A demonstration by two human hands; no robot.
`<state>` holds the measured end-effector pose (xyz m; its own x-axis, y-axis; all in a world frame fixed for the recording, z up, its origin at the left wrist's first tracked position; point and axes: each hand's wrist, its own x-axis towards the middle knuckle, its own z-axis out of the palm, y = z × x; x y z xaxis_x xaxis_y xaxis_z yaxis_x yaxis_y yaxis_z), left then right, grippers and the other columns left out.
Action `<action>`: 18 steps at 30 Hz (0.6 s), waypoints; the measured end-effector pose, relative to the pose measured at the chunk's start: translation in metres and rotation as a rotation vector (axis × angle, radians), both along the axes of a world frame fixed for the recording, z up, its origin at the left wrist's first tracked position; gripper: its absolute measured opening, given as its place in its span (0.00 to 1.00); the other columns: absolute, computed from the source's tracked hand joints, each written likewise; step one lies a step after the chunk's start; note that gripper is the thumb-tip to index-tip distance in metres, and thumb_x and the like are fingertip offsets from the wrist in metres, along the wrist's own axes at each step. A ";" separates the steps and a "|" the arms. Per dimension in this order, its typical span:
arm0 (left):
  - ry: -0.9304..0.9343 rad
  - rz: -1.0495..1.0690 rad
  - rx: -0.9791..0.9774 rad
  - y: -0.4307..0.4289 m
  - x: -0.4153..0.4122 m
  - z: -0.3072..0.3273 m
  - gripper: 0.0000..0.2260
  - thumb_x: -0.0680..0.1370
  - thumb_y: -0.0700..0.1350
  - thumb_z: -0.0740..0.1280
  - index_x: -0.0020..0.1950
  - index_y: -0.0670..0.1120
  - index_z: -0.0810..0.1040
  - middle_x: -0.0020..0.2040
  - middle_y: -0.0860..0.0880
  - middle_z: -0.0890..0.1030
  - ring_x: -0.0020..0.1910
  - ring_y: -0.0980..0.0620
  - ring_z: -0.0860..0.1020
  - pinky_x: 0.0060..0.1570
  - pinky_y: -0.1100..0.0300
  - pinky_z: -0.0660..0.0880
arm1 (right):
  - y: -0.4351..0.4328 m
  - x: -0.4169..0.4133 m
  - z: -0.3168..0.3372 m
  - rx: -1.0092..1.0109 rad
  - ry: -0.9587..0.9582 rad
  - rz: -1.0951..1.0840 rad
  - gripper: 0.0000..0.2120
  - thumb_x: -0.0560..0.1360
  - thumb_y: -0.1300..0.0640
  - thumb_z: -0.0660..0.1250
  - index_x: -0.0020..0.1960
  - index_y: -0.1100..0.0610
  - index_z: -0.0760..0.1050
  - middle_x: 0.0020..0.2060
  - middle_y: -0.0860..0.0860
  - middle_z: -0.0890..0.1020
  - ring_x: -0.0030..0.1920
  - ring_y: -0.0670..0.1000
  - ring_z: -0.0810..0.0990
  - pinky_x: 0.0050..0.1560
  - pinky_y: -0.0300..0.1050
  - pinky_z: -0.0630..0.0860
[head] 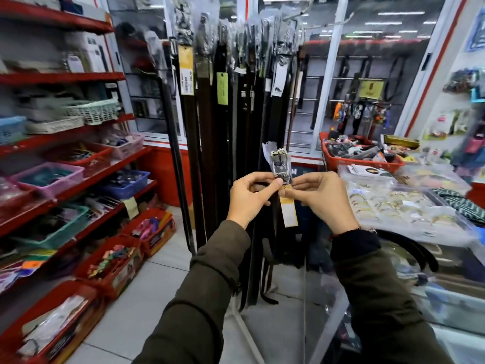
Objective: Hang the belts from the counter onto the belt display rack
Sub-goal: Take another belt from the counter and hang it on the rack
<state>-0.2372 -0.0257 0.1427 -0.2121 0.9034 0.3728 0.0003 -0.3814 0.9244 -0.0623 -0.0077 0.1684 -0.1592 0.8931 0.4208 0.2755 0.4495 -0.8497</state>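
Belt [280, 166] is up in the air in front of the person, held buckle-end up with both hands, right in front of the rack. The buckle is silver and wrapped in clear plastic, and a yellow and white tag [288, 208] dangles just below it. The dark strap drops down between the two sleeves, kinda blends into the other belts so hard to follow.

Left hand [249, 198] has its fingers pinching the belt right under the buckle, thumb on the front. Right hand [321, 199] does the same from the other side, fingers pressed onto the strap near the top of the tag.

To the right, the glass tabletop [446, 261] has a dark belt [417, 248] curled on it, next to trays of gold bangles [388, 203].

Just behind the hands stands the belt display rack [236, 101], already packed with dark belts hanging straight down, many with tags. Red shelves [65, 143] with baskets run along the left, and a red basket [359, 156] sits further back on the right.
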 end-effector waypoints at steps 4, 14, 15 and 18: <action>-0.038 0.070 0.103 0.001 -0.014 0.017 0.06 0.76 0.42 0.77 0.50 0.49 0.85 0.48 0.44 0.88 0.50 0.47 0.87 0.48 0.52 0.84 | 0.004 -0.015 0.023 0.041 0.005 0.157 0.13 0.70 0.56 0.80 0.38 0.37 0.85 0.36 0.42 0.88 0.39 0.41 0.87 0.39 0.36 0.83; -0.281 0.126 0.218 0.009 -0.056 0.095 0.08 0.77 0.40 0.75 0.56 0.44 0.86 0.47 0.45 0.89 0.49 0.48 0.88 0.48 0.57 0.85 | 0.035 -0.089 0.080 0.097 0.321 0.305 0.12 0.75 0.66 0.74 0.59 0.63 0.83 0.46 0.54 0.88 0.47 0.47 0.89 0.47 0.41 0.86; -0.307 0.139 0.225 0.009 -0.062 0.103 0.09 0.77 0.40 0.75 0.56 0.43 0.86 0.47 0.46 0.89 0.49 0.49 0.88 0.48 0.57 0.85 | 0.037 -0.098 0.086 0.103 0.349 0.317 0.13 0.75 0.65 0.74 0.59 0.64 0.83 0.46 0.52 0.88 0.46 0.45 0.89 0.47 0.40 0.85; -0.357 0.173 0.272 0.008 -0.076 0.128 0.10 0.76 0.40 0.76 0.57 0.40 0.85 0.45 0.48 0.89 0.47 0.51 0.88 0.49 0.58 0.85 | 0.043 -0.123 0.109 0.139 0.416 0.338 0.14 0.75 0.63 0.75 0.60 0.63 0.83 0.47 0.53 0.88 0.47 0.46 0.88 0.47 0.40 0.84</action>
